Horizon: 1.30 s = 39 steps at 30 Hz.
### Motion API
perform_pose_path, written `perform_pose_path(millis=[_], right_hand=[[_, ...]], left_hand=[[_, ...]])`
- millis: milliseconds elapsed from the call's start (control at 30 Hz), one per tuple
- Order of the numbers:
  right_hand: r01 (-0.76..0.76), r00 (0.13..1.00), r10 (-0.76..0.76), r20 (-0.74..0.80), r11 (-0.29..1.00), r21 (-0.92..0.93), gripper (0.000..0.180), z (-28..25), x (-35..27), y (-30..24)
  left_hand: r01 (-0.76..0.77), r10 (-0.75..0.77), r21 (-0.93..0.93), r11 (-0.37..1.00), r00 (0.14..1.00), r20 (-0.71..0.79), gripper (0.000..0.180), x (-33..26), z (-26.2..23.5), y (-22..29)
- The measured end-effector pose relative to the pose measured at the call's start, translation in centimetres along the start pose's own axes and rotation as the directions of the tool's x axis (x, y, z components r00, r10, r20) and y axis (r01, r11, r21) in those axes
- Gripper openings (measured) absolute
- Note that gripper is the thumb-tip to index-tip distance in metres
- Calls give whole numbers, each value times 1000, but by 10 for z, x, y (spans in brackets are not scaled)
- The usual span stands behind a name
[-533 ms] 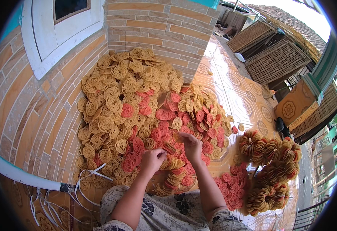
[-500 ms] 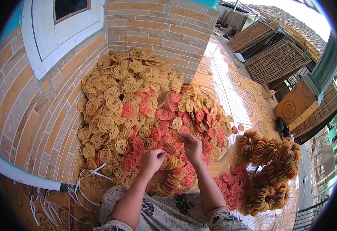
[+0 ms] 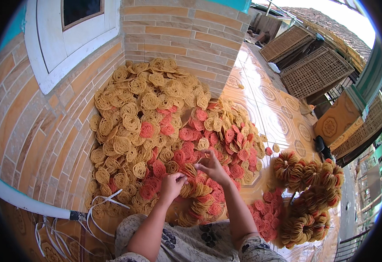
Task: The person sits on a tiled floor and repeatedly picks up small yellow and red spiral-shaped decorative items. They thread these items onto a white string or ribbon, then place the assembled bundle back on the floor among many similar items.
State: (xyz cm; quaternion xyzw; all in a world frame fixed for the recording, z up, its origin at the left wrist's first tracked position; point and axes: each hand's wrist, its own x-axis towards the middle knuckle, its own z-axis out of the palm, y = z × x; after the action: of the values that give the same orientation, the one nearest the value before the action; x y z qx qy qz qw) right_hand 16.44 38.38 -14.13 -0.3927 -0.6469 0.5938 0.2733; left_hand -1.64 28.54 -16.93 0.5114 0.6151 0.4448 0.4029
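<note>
Between the hands [image 3: 171, 187] — stacked tan discs [image 3: 190, 170].

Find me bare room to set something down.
The widest free patch is tiled floor, between the disc pile and woven panels, with a few stray discs. A smaller gap shows between pile and bundles. It's crowded around the left hand and right hand, and where red discs meet the bundles.

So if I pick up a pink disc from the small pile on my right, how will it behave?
Probably light: the pink discs look thin, with open gaps between strands. Likely fairly stiff, since discs in the bundles beside them stand edge-on without drooping. Perhaps fragile, given such fine strands.
</note>
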Motion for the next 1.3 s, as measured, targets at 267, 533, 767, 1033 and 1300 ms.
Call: perform_pose_path(millis=[267,533,767,1033,1300], right_hand=[[115,812,-521,-263,585,-803,31,-8,66,42],[67,887,-3,-461,990,122,35,-12,4,29],[119,893,-54,-447,986,117,28,-1,-8,17],[25,875,-223,-429,907,-420,29,10,-26,-15],[191,897,-82,-435,958,214,18,4,-18,-10]], left_hand=[[81,-80,-95,992,997,10,18,4,-1,-4],[51,-54,33,998,991,125,19,0,-3,4],[32,-43,74,997,989,142,19,-1,-5,11],[66,-69,25,998,985,155,19,1,-3,2],[33,-44,81,996,990,136,20,0,-3,4]])
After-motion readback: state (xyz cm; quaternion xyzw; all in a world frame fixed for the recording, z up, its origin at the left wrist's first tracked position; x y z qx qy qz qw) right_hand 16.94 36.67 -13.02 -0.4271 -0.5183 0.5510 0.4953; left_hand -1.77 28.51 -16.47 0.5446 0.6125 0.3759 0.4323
